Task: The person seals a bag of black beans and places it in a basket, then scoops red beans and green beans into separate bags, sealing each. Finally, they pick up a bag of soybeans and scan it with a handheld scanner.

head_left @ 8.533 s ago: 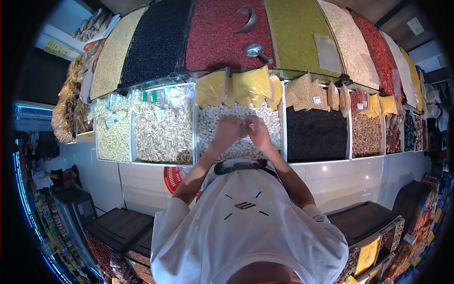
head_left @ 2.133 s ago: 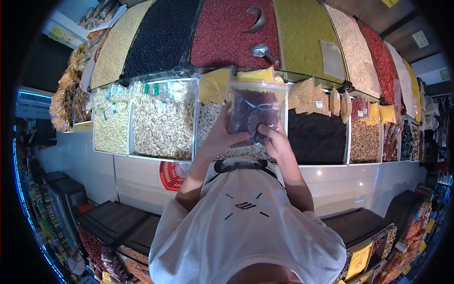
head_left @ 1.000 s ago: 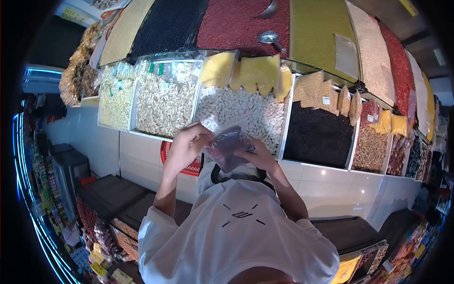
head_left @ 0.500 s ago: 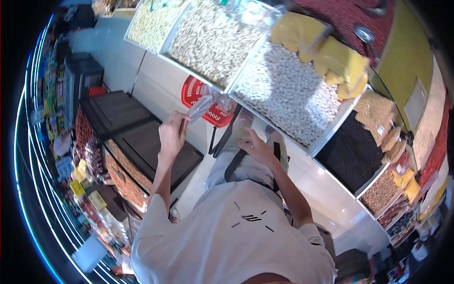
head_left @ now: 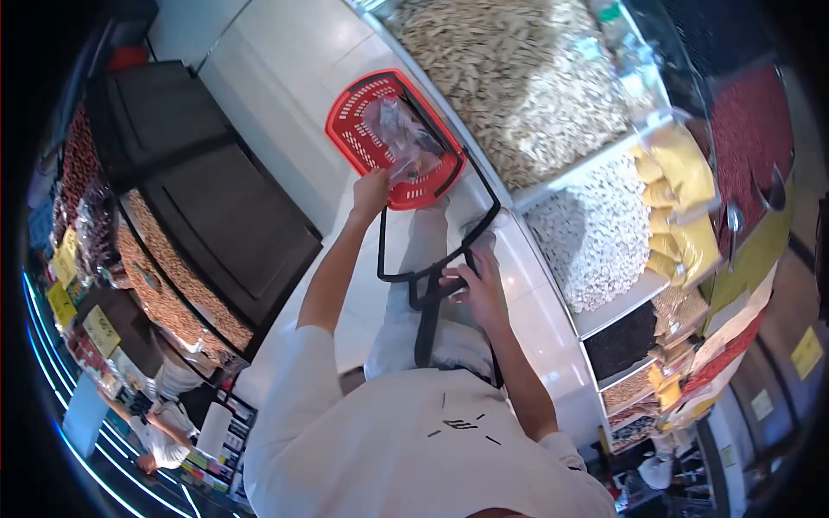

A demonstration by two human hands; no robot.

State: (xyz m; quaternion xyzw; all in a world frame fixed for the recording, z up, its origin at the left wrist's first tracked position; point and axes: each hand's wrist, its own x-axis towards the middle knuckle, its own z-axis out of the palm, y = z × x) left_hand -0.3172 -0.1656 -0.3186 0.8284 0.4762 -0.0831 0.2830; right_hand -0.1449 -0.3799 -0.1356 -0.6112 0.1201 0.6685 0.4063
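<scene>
Pale tiled floor beside dark-topped cabinets

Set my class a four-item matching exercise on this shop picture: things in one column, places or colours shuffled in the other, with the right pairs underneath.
Column one:
1. Left hand
2. Basket
3. Yellow packets
4. Right hand

Column two:
A. Beside the white pieces
B. Next to the black handle
C. Holding a clear bag
D. Red, with slotted walls

Right pairs: 1-C, 2-D, 3-A, 4-B
</scene>
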